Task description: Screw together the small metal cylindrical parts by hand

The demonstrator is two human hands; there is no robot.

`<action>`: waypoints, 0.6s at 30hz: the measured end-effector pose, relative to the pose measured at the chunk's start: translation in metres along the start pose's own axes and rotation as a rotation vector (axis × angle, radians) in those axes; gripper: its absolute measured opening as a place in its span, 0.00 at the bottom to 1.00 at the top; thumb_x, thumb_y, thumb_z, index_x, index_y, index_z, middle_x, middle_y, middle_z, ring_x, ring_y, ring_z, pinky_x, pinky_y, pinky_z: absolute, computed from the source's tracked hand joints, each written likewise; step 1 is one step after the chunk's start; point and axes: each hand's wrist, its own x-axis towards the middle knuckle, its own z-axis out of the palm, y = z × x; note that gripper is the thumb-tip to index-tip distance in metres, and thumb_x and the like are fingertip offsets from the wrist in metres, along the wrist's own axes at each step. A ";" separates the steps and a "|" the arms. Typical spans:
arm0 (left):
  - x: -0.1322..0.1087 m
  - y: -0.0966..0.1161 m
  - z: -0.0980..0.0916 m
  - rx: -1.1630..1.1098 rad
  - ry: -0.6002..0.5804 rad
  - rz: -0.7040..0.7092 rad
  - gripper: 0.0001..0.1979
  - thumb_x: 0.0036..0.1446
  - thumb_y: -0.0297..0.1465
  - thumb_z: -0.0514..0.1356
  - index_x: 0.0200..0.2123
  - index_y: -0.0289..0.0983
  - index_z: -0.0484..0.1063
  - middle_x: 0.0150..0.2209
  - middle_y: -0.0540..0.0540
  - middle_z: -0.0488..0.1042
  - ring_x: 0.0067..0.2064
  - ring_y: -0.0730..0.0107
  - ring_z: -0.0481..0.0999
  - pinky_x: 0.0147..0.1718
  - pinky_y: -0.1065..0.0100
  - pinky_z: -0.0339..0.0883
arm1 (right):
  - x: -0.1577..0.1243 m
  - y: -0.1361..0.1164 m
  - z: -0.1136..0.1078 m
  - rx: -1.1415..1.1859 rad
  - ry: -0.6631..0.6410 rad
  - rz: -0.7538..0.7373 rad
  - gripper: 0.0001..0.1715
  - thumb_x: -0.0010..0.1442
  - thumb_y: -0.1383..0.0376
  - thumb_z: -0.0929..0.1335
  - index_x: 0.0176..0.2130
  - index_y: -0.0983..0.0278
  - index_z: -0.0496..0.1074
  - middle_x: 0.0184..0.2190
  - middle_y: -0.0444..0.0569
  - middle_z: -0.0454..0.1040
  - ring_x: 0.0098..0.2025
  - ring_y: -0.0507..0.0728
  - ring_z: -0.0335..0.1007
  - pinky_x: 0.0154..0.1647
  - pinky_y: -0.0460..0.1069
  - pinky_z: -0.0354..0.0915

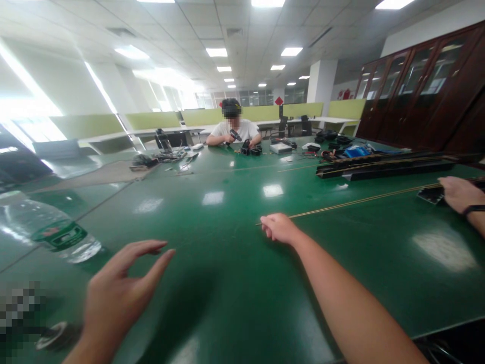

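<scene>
My right hand (pixel 279 227) is stretched out over the green table (pixel 227 283), its fingers closed round the near end of a long thin brass-coloured rod (pixel 359 201) that runs off to the right. My left hand (pixel 121 288) hovers open near the front left, fingers spread and curved, holding nothing. A clear plastic water bottle (pixel 49 230) with a green label lies on its side just left of my left hand.
Another person's hand (pixel 460 194) with a black wristband rests at the right edge by a dark part. Long black rails (pixel 382 167) lie at the back right. A person in white (pixel 233 130) works at the far side among tools. Wooden cabinets (pixel 424 86) stand on the right.
</scene>
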 end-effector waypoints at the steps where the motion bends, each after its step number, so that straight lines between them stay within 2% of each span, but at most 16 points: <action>1: 0.007 0.012 0.018 -0.029 -0.094 0.069 0.13 0.53 0.46 0.63 0.38 0.47 0.75 0.36 0.53 0.75 0.38 0.62 0.74 0.46 0.59 0.70 | 0.000 0.000 0.000 0.002 -0.003 -0.003 0.21 0.64 0.55 0.63 0.29 0.66 0.73 0.19 0.44 0.72 0.16 0.48 0.63 0.20 0.43 0.60; 3: 0.019 0.033 0.057 -0.102 -0.281 0.188 0.12 0.55 0.42 0.61 0.41 0.44 0.75 0.35 0.50 0.75 0.34 0.65 0.74 0.39 0.63 0.71 | 0.000 -0.001 0.000 0.003 -0.010 -0.011 0.17 0.62 0.55 0.66 0.30 0.66 0.74 0.20 0.44 0.73 0.17 0.48 0.64 0.20 0.43 0.60; 6: 0.026 0.054 0.115 -0.156 -0.517 0.285 0.19 0.54 0.34 0.63 0.50 0.45 0.72 0.45 0.47 0.73 0.34 0.68 0.74 0.37 0.66 0.71 | 0.000 0.001 0.000 0.030 -0.039 -0.022 0.12 0.56 0.58 0.71 0.32 0.66 0.75 0.21 0.45 0.74 0.18 0.49 0.65 0.20 0.43 0.60; 8: 0.025 0.063 0.146 -0.181 -0.596 0.346 0.24 0.52 0.31 0.64 0.54 0.47 0.69 0.50 0.46 0.71 0.39 0.66 0.75 0.40 0.65 0.71 | 0.000 0.003 0.000 0.065 -0.062 -0.033 0.11 0.54 0.60 0.71 0.31 0.67 0.75 0.20 0.44 0.73 0.18 0.49 0.64 0.20 0.43 0.60; 10: 0.023 0.070 0.168 -0.204 -0.619 0.396 0.23 0.52 0.27 0.63 0.52 0.46 0.70 0.48 0.46 0.72 0.42 0.63 0.74 0.42 0.65 0.70 | 0.001 0.004 -0.001 0.072 -0.070 -0.059 0.10 0.53 0.61 0.71 0.28 0.67 0.74 0.19 0.42 0.71 0.18 0.49 0.63 0.20 0.43 0.59; 12: 0.022 0.073 0.179 -0.216 -0.612 0.406 0.17 0.52 0.23 0.59 0.46 0.43 0.74 0.43 0.45 0.73 0.42 0.64 0.74 0.42 0.65 0.69 | 0.002 0.004 -0.002 0.036 -0.054 -0.090 0.10 0.52 0.63 0.71 0.25 0.67 0.73 0.18 0.42 0.70 0.20 0.49 0.63 0.20 0.43 0.57; 14: 0.024 0.074 0.182 -0.224 -0.594 0.390 0.14 0.51 0.20 0.57 0.38 0.39 0.76 0.40 0.45 0.74 0.40 0.64 0.74 0.41 0.66 0.69 | 0.002 0.003 -0.002 -0.004 -0.035 -0.118 0.11 0.50 0.62 0.72 0.24 0.68 0.74 0.18 0.42 0.70 0.21 0.49 0.62 0.20 0.43 0.55; 18: 0.028 0.065 0.165 -0.228 -0.578 0.320 0.09 0.54 0.24 0.58 0.35 0.39 0.76 0.36 0.46 0.77 0.38 0.64 0.76 0.40 0.65 0.70 | -0.001 -0.001 -0.003 0.026 -0.063 -0.127 0.15 0.51 0.57 0.73 0.30 0.68 0.77 0.20 0.43 0.71 0.21 0.49 0.63 0.21 0.43 0.56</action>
